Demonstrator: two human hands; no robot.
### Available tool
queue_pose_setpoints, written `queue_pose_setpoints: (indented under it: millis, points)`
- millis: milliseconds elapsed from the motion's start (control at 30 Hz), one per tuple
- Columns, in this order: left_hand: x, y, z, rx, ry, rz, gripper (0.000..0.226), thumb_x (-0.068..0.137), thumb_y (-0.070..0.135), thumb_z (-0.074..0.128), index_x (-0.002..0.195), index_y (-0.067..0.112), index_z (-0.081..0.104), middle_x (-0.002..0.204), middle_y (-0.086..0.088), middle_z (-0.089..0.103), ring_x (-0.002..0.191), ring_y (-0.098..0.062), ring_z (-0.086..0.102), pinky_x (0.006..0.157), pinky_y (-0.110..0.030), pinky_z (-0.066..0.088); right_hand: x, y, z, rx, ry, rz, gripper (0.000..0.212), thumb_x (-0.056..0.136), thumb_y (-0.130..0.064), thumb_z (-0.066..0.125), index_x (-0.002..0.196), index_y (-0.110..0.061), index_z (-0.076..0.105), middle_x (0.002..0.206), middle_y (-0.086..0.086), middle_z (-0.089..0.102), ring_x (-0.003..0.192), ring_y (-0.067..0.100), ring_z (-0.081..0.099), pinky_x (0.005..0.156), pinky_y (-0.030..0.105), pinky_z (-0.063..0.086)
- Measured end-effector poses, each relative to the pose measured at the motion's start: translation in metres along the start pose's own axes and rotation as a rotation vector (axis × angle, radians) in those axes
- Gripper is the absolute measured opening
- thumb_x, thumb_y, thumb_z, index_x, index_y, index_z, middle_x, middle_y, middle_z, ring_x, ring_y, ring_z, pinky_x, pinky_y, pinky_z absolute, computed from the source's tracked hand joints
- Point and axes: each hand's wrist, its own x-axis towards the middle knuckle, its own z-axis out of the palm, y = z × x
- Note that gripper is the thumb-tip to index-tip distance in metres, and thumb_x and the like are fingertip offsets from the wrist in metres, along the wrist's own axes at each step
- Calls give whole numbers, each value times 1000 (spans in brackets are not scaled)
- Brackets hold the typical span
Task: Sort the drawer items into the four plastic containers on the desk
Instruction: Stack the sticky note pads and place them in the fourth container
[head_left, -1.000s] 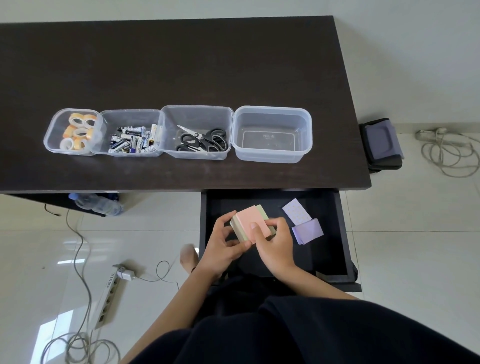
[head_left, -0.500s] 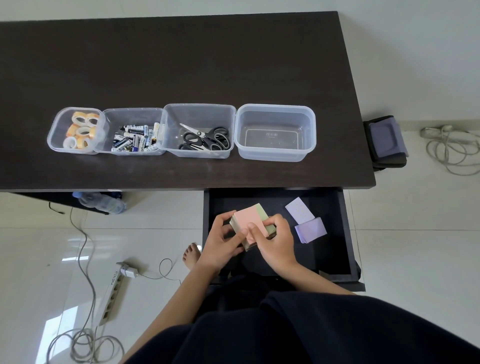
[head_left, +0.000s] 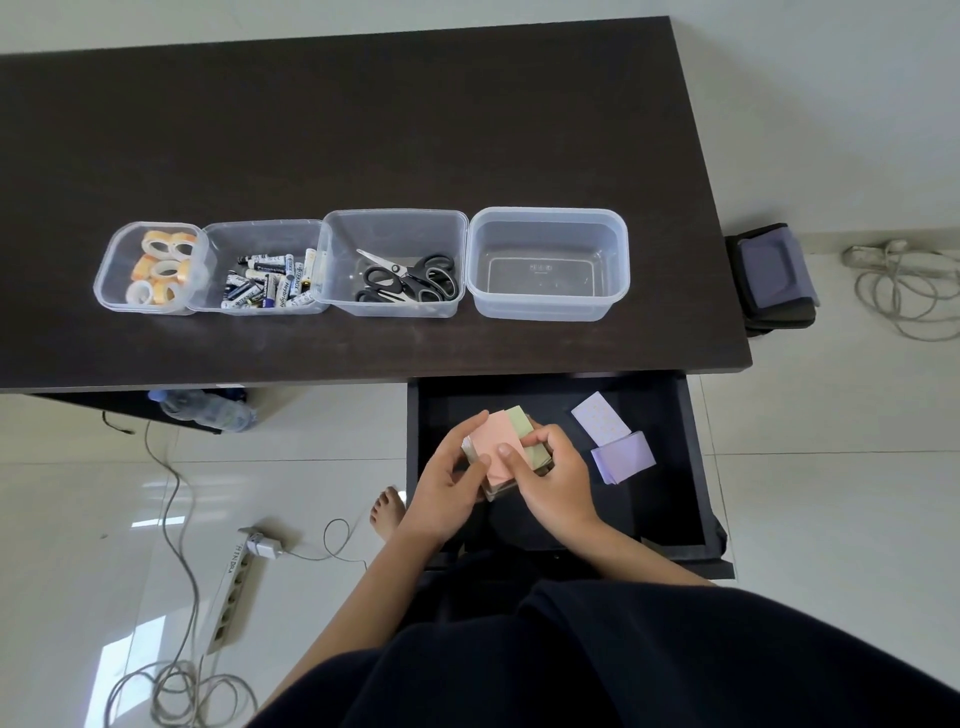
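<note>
Two hands close on one stack of sticky-note pads (head_left: 506, 449) above the open drawer (head_left: 691, 467): the left hand (head_left: 449, 486) cups the stack's near-left corner, the right hand (head_left: 553, 475) pinches it from the right, thumb on the pink top sheet with a green pad showing behind. Compared with a second ago the grip has tightened and the pads sit more squarely together, the right fingers wrapped further over the far edge; the stack has not left the drawer space. That suggests the gathering step is nearly done and the carry to the desk (head_left: 363, 130) is next. Three of the four containers already hold goods: tape rolls (head_left: 158, 265) at far left, batteries (head_left: 270, 283) next, scissors (head_left: 410, 278) third. The fourth container (head_left: 548, 262), at right, has nothing in it and is the likely home for the pads. Two items lie loose in the drawer, well clear of the hands: a pale card (head_left: 600, 418) and, touching its near end, a purple pad (head_left: 623, 457). They would need a further trip. The stack looks loose-layered, so a one-handed lift could let sheets slide.
</note>
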Motion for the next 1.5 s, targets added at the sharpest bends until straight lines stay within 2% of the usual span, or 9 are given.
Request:
queue_pose_setpoints:
  millis: [133,267,367,500,600,700,900,1367,1500]
  points:
    - [-1,2,3,-26,0,-31,36,96,3,47,116,30,60,113,-7,61,83,-5,64,69,-21,54,1,5,0,29,-8,7,21,82,-26,72,88,-16,55,95,-18,63,90,-3,60,71,13,47]
    - [-3,-1,3,-7,-10,-28,41,90,0,56,119,29,59,119,-5,58,90,-13,63,80,-34,58,3,10,-3,35,-22,22,19,83,-28,71,86,-17,56,91,-14,64,87,2,61,70,15,47]
    - [-3,-1,5,-39,-6,-46,43,88,-3,59,118,28,59,117,-2,54,90,-13,60,75,-28,58,5,14,-7,80,-3,75,14,88,-28,64,81,-17,58,88,-10,65,84,4,61,71,17,47]
    - [-3,-4,4,-24,4,-77,46,85,-4,61,115,31,60,113,2,53,81,-10,55,76,-34,55,18,24,-19,199,317,282,26,90,-35,60,71,-18,53,71,-5,58,68,7,54,67,18,41]
    - [-3,-7,0,-7,23,-95,46,84,-2,64,115,32,61,122,-1,51,87,-14,56,72,-29,57,32,45,-31,139,584,375,18,89,-28,62,90,-10,59,99,9,61,90,26,61,74,27,42]
    - [-4,-9,-3,3,31,-95,47,83,-2,65,112,35,62,124,-4,50,88,-17,57,71,-27,57,42,63,-39,139,701,548,30,87,-24,65,113,-10,56,128,18,44,108,35,54,80,32,42]
    - [-6,-14,-7,44,44,-123,47,83,0,66,112,37,62,123,-4,52,87,-18,58,75,-31,59,53,84,-41,119,619,763,57,78,-27,74,126,-22,45,136,19,33,118,41,46,93,44,47]
    - [-15,-18,-8,97,56,-155,49,83,3,66,110,43,62,124,-2,52,88,-19,60,83,-44,58,55,85,-37,250,621,588,50,76,-9,75,116,-21,47,129,18,49,95,33,61,73,31,47]
    - [-14,-18,-6,95,53,-148,51,80,4,68,109,46,63,124,-3,52,88,-21,59,84,-45,57,52,79,-42,347,626,518,48,73,-7,77,111,-21,53,122,16,59,95,25,62,79,29,48]
